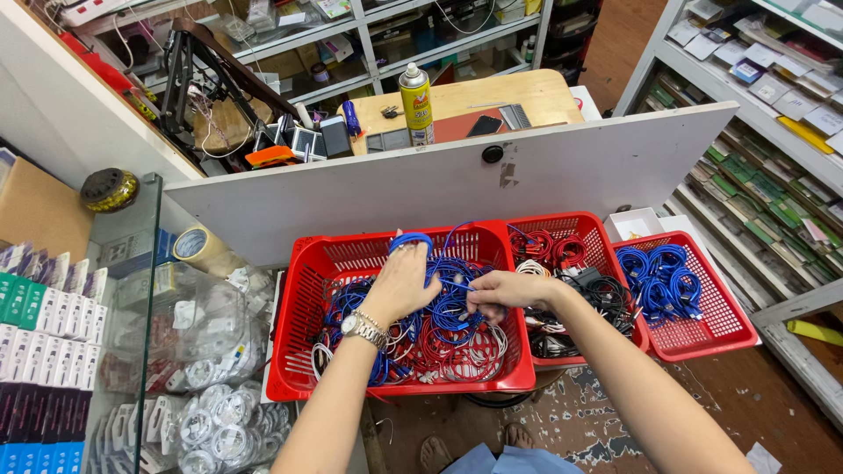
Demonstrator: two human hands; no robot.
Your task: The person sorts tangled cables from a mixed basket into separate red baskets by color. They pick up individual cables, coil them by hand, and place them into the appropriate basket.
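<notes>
View: a single head-worn camera, no second view to share with.
Position: above and just behind the hands.
Facing: steeply down and forward, over the red baskets (303, 290) toward a white panel (439, 180) and the shelves (386, 44) beyond.
Nearness: close; forearms fill the lower frame.
</notes>
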